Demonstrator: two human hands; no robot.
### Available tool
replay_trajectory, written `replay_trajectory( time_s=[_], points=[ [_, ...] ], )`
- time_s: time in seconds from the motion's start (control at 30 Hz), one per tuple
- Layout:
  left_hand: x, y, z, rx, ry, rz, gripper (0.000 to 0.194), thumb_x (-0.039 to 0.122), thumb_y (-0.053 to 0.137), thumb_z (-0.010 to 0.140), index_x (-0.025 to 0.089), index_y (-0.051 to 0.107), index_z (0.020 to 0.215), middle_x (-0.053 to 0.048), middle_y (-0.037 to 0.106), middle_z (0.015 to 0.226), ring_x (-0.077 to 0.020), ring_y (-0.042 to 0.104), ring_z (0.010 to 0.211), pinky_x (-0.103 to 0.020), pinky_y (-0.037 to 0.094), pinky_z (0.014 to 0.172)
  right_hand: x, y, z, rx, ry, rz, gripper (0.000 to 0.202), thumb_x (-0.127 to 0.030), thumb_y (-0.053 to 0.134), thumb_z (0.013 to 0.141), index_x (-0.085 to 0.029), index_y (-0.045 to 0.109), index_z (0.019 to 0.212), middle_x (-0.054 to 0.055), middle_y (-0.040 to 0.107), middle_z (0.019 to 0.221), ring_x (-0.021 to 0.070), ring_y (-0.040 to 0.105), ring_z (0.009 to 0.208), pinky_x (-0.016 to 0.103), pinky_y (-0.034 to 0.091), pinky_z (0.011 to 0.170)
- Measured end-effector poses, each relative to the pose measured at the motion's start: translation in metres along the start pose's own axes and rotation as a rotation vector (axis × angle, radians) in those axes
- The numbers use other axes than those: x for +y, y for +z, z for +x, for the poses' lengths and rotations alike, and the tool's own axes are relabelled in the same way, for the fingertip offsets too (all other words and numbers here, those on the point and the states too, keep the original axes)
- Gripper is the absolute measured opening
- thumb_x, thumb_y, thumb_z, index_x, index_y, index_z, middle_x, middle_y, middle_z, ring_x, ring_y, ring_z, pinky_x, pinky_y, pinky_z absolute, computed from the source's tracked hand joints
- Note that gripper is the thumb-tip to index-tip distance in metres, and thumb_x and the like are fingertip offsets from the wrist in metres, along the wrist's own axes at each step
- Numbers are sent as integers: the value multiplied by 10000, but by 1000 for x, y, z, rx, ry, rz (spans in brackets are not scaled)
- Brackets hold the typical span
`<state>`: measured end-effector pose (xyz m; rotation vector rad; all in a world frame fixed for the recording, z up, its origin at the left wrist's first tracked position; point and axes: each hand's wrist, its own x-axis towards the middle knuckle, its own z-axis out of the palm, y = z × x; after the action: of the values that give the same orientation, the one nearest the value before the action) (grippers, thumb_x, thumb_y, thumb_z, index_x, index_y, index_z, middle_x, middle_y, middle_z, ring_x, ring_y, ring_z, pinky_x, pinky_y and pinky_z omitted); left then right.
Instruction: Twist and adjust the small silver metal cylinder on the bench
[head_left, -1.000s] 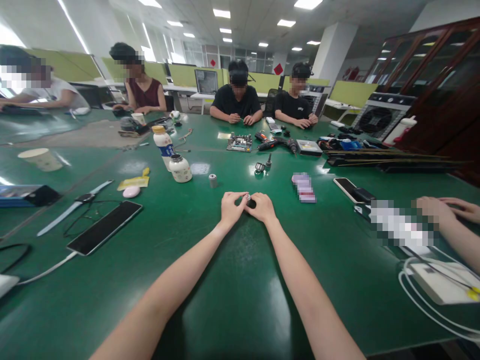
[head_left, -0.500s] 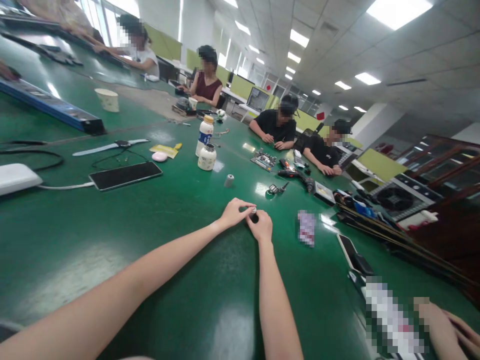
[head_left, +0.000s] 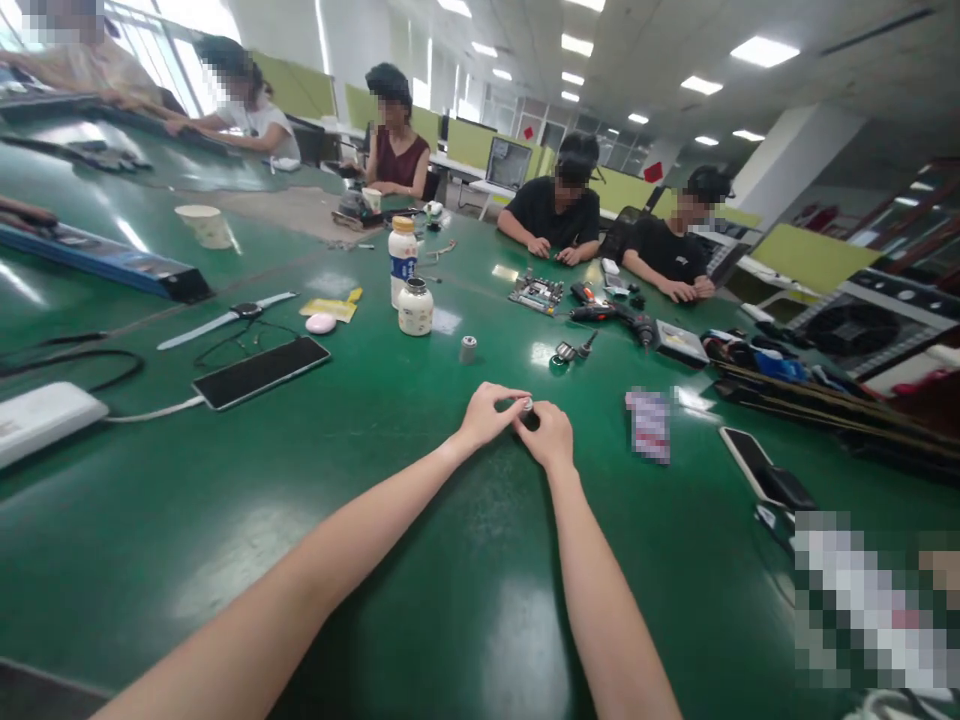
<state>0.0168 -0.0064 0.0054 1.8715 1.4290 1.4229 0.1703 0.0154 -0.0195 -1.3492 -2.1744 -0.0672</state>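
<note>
View swings slightly; left hand [head_left: 491, 412] and right hand [head_left: 551, 435] keep their narrow pinch, so the work seems at the same step
Small silver cylinder [head_left: 528, 405] sits between them, left at its 9 o'clock, right at its 4 o'clock; beyond, a second metal cylinder [head_left: 468, 348] stands upright, apart, at 11 o'clock

My left hand [head_left: 491, 415], mid-frame, has a wide lane of bare, glossy green tabletop [head_left: 420, 560] leftward, up to the flat black phone [head_left: 262, 372]. Above it, the small upright silver cylinder [head_left: 468, 348] stands in my way, the squat cream bottle [head_left: 415, 310] beyond. My right hand [head_left: 551, 435] has only a narrow gap before the blurred purple packet [head_left: 649, 428]; toward the bottom centre I could draw back freely.
</note>
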Motion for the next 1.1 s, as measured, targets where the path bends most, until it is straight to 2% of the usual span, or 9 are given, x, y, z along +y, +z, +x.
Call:
replay_trajectory(
  time_s=[0.17,0.33,0.53,0.67,0.87,1.0,1.1],
  points=[
    [0,2,3,-2,-1,2,156,337,631,843,280,745,933,-2,751,947,-195,625,934,-386,464,905,-9,-3,2,-12,45,-30,291,-452,552,876,-178,640,919,76,682,896,208,605,846,303,362,747],
    [-3,5,5,39,29,-2,138,341,635,835,260,738,880,-14,744,899,-193,621,907,-383,485,870,-16,-3,3,0,82,-60,270,-441,564,870,-180,636,880,67,678,846,206,607,808,308,355,729],
    [-4,4,6,152,114,40,191,385,617,850,249,742,903,-36,721,882,-199,611,896,-376,484,854,-17,-5,3,-10,124,-13,302,-486,596,853,-188,643,876,54,684,853,200,610,827,298,362,727],
    [-15,-2,14,242,80,138,228,394,588,872,254,749,953,-48,712,875,-210,591,883,-383,462,854,-17,-10,5,-8,128,-7,373,-560,596,838,-192,651,860,44,686,842,196,612,822,296,365,726],
    [-38,-3,17,139,-108,397,162,420,682,785,295,783,808,-81,649,801,-280,509,875,-418,415,759,-15,-10,6,20,116,-25,443,-621,569,832,-189,667,847,54,688,810,195,616,801,306,373,761],
    [-38,0,14,87,-123,423,172,424,671,794,292,781,795,-90,617,824,-298,496,924,-429,402,772,-14,-8,6,21,138,31,421,-606,587,826,-203,669,915,52,698,866,197,616,836,301,388,770],
    [-29,-1,15,164,-41,381,195,415,618,842,285,763,853,-78,648,852,-282,517,928,-420,406,783,-15,-8,6,9,127,48,397,-582,585,837,-203,661,929,57,694,882,201,609,853,305,396,771]
  ],
)
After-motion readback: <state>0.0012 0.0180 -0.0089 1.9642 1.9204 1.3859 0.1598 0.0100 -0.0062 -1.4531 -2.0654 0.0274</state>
